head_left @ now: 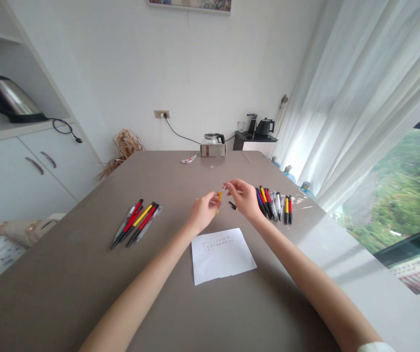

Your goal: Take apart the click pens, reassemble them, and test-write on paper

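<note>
My left hand (203, 211) is closed round a yellow pen barrel (219, 196), held upright above the table. Just to its right, my right hand (242, 195) pinches something small and thin near the barrel's top; its kind is too small to make out. On the table between and below the hands lies a small black pen part (232, 206). A white sheet of paper (224, 259) with a few lines of reddish writing lies nearer to me. Beyond my right hand rests a row of pens (274, 204) in blue, red, yellow, clear and white.
Several pens (136, 222) in red, yellow and clear lie at the left. Toward the table's far edge are a box (213, 150), a glass pot (211, 138) behind it and a small crumpled wrapper (188, 160). White curtains (327, 98) hang along the right side.
</note>
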`<state>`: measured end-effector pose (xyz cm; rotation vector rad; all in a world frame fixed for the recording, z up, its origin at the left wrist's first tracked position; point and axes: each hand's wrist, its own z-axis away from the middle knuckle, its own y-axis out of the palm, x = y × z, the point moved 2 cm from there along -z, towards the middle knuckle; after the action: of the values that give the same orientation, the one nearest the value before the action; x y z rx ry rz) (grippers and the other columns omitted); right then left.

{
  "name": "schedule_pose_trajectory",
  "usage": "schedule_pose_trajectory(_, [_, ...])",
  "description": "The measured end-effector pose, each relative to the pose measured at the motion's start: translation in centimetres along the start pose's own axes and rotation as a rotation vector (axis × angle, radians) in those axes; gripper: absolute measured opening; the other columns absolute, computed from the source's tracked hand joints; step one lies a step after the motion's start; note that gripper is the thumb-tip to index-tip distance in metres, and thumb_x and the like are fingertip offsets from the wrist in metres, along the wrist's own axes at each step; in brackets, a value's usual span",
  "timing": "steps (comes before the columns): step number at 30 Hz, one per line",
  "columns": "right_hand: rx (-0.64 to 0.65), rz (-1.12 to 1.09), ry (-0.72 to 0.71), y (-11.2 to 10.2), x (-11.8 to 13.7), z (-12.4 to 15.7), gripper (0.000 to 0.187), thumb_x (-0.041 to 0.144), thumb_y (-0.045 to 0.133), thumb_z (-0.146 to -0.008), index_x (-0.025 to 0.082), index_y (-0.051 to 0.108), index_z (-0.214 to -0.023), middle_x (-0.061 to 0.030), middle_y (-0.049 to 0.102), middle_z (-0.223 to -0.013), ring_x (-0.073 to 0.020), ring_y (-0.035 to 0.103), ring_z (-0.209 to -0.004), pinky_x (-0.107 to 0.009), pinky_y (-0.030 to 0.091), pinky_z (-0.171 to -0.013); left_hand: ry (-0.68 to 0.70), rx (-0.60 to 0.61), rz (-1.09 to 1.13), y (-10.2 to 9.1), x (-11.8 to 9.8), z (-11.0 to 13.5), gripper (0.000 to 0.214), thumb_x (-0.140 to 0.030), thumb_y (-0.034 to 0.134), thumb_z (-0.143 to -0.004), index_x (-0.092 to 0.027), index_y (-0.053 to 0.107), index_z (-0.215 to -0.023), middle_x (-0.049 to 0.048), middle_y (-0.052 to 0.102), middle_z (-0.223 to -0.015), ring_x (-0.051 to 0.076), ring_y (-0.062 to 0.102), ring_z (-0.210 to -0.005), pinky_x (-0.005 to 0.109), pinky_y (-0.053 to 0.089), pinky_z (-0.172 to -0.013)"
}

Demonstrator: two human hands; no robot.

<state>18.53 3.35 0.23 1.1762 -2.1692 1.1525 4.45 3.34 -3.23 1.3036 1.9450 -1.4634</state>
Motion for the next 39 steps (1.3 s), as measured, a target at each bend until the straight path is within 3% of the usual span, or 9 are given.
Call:
schedule_pose_trajectory(5, [0.065,0.063,-0.083,0.7,0.6,-0.5,0.026,0.033,0.043,-0.080,0.017,0.062,-0.076,-0.0017,0.062,-0.068,-0.0112,0.054,-0.063,-0.021,0.038,-0.062,0.014,-0.048,-0.024,-0.4,-0.1,0.1,0.022,-0.030,0.049,-0.075,-0.023,0.055,-0.095,0.0026,0.064,-0.086,0.014,0.061,-0.072,0.025,0.046,-0.067])
schedule_pose_trajectory(11, [0.237,0.126,-0.128,1.0,0.9,-1.9,0.025,0.033,0.045,-0.078,0.017,0.064,-0.074,-0.0005,0.062,-0.067,-0.0099,0.053,-0.061,-0.019,0.037,-0.060,-0.020,-0.061,0.035,-0.8,0.6,-0.4,0.020,-0.032,0.050,-0.074,-0.022,0.054,-0.092,0.0020,0.064,-0.082,0.013,0.061,-0.068,0.024,0.047,-0.064])
schedule_pose_trajectory(16, [0.288,0.098,-0.049,1.1,0.4,-3.1,0.030,0.036,0.040,-0.081,0.018,0.064,-0.083,-0.0007,0.064,-0.072,-0.0089,0.055,-0.057,-0.019,0.038,-0.059,-0.040,-0.088,0.063,-1.3,1.3,-0.6,0.024,-0.032,0.051,-0.073,-0.022,0.053,-0.094,0.0035,0.064,-0.085,0.015,0.061,-0.071,0.026,0.048,-0.065])
schedule_pose_trajectory(24, [0.581,0.502,0.129,4.1,-3.1,-1.3,0.023,0.037,0.054,-0.072,0.021,0.066,-0.082,-0.0045,0.065,-0.080,-0.0148,0.058,-0.074,-0.020,0.037,-0.062,-0.014,-0.110,0.022,-1.5,1.7,-0.7,0.026,-0.032,0.050,-0.075,-0.020,0.053,-0.097,0.0057,0.063,-0.086,0.016,0.060,-0.079,0.029,0.047,-0.073])
schedule_pose_trajectory(31, [0.615,0.525,0.167,5.7,-4.3,-0.4,0.019,0.034,0.057,-0.067,0.024,0.066,-0.080,-0.0030,0.065,-0.079,-0.0149,0.058,-0.074,-0.020,0.036,-0.058,-0.005,-0.117,0.033,-1.5,2.1,-0.8,0.024,-0.031,0.050,-0.075,-0.019,0.054,-0.096,0.0057,0.062,-0.088,0.014,0.060,-0.079,0.029,0.048,-0.073])
schedule_pose_trajectory(39, [0.637,0.473,0.149,5.7,-4.2,-0.5,0.015,0.023,0.056,-0.067,0.019,0.066,-0.076,-0.0040,0.065,-0.076,-0.0134,0.058,-0.072,-0.018,0.038,-0.063,-0.006,-0.100,0.054,-1.4,2.6,-0.8,0.023,-0.034,0.046,-0.077,-0.020,0.053,-0.094,0.0048,0.061,-0.088,0.013,0.059,-0.076,0.028,0.048,-0.072])
